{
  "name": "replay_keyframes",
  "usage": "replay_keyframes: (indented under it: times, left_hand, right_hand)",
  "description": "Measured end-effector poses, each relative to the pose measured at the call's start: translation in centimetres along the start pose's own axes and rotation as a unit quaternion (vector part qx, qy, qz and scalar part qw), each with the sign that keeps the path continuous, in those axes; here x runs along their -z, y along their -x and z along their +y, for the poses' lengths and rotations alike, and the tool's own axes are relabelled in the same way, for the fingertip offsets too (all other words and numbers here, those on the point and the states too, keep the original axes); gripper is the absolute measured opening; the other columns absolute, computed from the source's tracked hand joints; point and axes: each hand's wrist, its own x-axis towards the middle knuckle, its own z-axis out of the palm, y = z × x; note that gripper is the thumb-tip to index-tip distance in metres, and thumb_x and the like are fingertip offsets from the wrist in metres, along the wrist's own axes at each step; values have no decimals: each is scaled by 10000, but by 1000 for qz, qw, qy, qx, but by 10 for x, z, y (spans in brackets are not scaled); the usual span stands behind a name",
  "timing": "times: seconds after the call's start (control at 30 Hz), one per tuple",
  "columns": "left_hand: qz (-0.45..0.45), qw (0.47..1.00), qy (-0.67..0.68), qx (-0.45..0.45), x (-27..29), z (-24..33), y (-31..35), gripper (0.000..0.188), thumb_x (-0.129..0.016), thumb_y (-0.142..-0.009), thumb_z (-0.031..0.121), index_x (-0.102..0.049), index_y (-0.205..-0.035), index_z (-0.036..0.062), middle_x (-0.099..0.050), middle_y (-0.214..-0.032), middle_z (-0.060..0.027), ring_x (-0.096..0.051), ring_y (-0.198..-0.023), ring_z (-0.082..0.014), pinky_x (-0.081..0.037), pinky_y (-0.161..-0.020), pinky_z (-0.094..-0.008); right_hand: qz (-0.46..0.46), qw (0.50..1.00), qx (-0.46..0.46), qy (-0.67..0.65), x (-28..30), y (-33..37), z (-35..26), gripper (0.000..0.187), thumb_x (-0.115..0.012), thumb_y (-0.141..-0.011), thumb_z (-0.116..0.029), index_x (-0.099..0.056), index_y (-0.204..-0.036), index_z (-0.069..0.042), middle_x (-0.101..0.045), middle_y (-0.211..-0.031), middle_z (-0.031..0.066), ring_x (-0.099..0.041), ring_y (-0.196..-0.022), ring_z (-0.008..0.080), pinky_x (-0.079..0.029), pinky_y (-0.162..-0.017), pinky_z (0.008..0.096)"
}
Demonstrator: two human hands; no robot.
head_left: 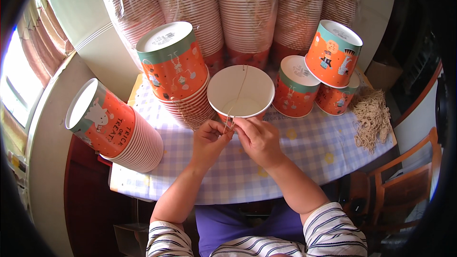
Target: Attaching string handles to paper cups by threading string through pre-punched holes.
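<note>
An orange paper bucket (240, 90) stands upright, mouth up, at the middle of the table, its white inside showing. A thin tan string (243, 85) runs from its far rim across the mouth to the near rim. Against that near rim, my left hand (211, 139) pinches the string between thumb and fingers. My right hand (257, 138) is closed on the string too, its fingertips almost meeting the left ones. The fingers partly hide the string's ends, so whether it is knotted I cannot tell.
Stacked buckets rise at left (114, 123) and behind my left hand (176, 66). Upside-down buckets (297, 85) are piled at right, beside a heap of tan strings (372, 119). Tall plastic-wrapped bucket stacks (245, 14) line the back of the checked tablecloth (228, 181). A wooden chair (404, 176) stands right.
</note>
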Motion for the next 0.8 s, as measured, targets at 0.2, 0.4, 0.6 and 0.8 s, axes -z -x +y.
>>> replay_keyframes:
  times: [0.2,0.4,0.6,0.8]
  left_hand:
    - [-9,1000,17,-4,0,-2,-1,135,-660,-805,-45,-551,-856,16,-633,-869,-52,-578,-792,-90,-476,-726,-212]
    - [3,1000,28,3,-1,0,-1,129,-652,-814,-41,-549,-857,24,-632,-867,-47,-583,-785,-84,-480,-707,-205]
    - [17,999,38,6,2,1,-2,130,-648,-820,-41,-546,-856,31,-630,-865,-41,-582,-781,-77,-473,-677,-195]
    - [33,997,65,33,3,1,-3,172,-644,-791,-77,-534,-841,45,-637,-873,-75,-604,-777,-133,-489,-717,-245]
  right_hand:
    - [-5,999,27,34,-1,2,4,305,-714,-697,-14,-615,-974,-95,-646,-856,31,-621,-662,232,-492,-570,323]
    - [0,999,21,30,-2,2,6,229,-704,-707,-20,-591,-898,-76,-636,-832,36,-614,-654,230,-478,-555,326]
    - [-21,999,18,35,-3,1,5,206,-695,-725,-21,-574,-886,-66,-623,-821,51,-609,-646,246,-481,-560,344]
    - [-26,999,15,36,-2,1,5,198,-699,-724,-34,-574,-875,-59,-609,-798,52,-603,-636,249,-482,-553,350]
